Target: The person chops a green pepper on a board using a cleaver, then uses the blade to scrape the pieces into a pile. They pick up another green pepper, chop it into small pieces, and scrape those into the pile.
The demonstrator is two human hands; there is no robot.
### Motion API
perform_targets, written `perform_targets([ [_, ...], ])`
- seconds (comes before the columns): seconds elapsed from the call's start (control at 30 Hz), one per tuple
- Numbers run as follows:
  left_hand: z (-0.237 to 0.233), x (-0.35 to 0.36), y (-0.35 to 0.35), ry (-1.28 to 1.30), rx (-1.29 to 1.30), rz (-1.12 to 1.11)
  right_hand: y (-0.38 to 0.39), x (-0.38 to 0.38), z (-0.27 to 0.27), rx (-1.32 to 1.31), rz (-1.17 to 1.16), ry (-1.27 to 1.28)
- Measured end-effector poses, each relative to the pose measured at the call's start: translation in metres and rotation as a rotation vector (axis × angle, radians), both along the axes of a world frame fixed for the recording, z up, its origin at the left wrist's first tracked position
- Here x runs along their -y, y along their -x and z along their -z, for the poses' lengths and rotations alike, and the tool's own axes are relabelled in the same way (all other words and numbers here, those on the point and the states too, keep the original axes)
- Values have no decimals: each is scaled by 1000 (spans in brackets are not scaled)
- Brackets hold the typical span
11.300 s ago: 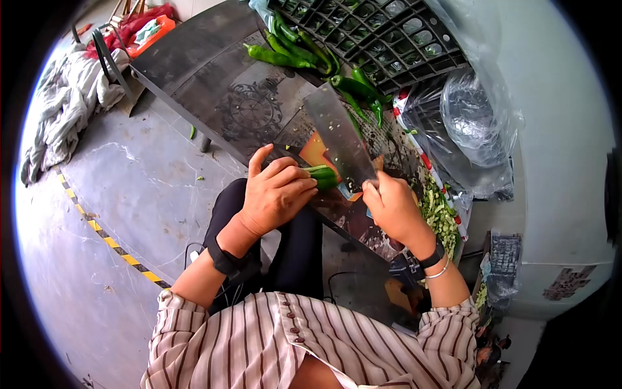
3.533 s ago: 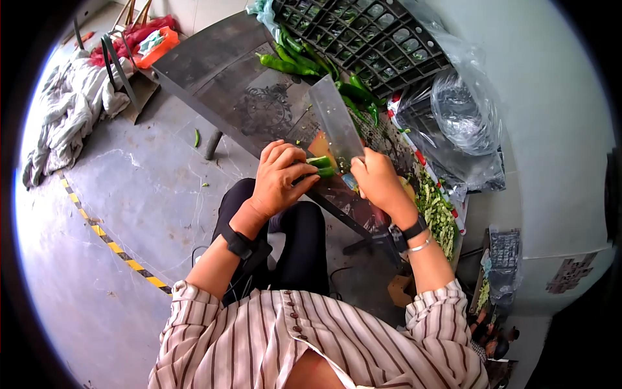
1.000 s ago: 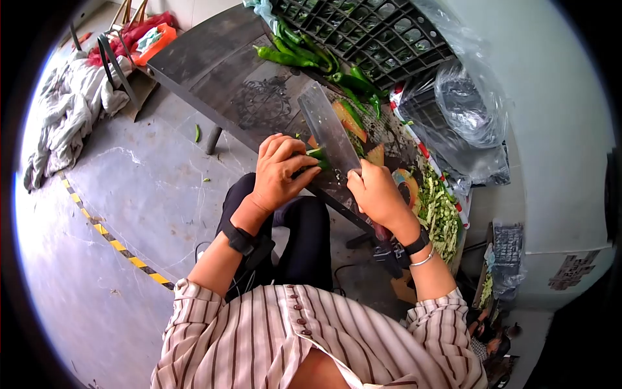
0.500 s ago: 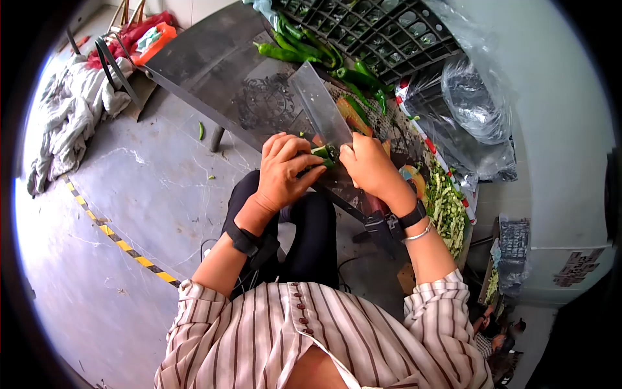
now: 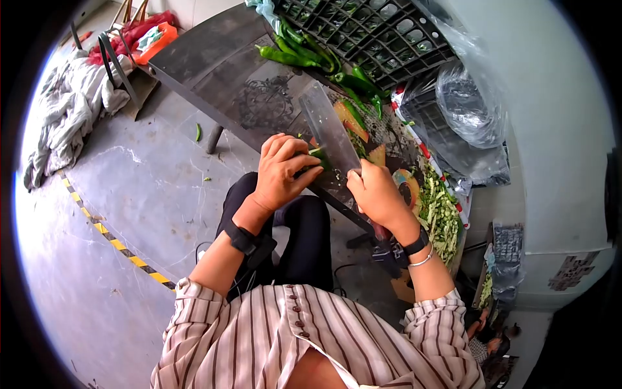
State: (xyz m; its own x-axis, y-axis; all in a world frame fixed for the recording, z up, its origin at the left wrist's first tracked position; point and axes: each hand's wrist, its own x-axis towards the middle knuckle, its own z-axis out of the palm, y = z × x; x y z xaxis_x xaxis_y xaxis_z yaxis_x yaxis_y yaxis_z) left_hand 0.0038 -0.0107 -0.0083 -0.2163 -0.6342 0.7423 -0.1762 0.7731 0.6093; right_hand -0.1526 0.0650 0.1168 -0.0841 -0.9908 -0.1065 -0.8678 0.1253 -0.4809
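Observation:
My left hand (image 5: 284,167) is curled over a bunch of green pepper (image 5: 316,155), mostly hidden under the fingers, at the table's near edge. My right hand (image 5: 376,194) is wrapped around the handle of a cleaver (image 5: 329,126). Its broad blade points up and away, just right of the pepper's cut end. Beyond the blade is an orange-and-green patterned patch (image 5: 351,120) on the table. A heap of chopped green pepper (image 5: 440,217) lies right of my right hand.
Whole green peppers (image 5: 295,52) lie across the dark table (image 5: 207,55), beside a black plastic crate (image 5: 369,35). Clear plastic wrap (image 5: 470,97) covers things at the right. Crumpled cloth (image 5: 74,107) and an orange bag (image 5: 157,40) lie off to the left.
My right hand and the cleaver have moved a little right and toward me, so the blade stands farther from the pepper. My left hand stays nearly in place on the pepper.

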Motion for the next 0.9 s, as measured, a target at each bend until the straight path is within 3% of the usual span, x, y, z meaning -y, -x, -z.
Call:
perform_targets([
  [0.23,1,1,1,10,-11,4,-3,8,-3,-42,-22,-53],
  [0.5,0,0,1,-9,7,-9,-2,44,14,-2,-43,58],
  [0.67,-1,0,0,4,8,-26,9,31,8,22,-74,93],
  [0.73,-2,0,0,-1,-7,0,-2,18,-11,79,54,-10],
  [0.8,-3,-1,0,-1,-2,6,-1,9,-9,23,-19,87],
  [0.9,-2,0,2,1,-1,-12,-4,1,-5,57,29,-10],
])
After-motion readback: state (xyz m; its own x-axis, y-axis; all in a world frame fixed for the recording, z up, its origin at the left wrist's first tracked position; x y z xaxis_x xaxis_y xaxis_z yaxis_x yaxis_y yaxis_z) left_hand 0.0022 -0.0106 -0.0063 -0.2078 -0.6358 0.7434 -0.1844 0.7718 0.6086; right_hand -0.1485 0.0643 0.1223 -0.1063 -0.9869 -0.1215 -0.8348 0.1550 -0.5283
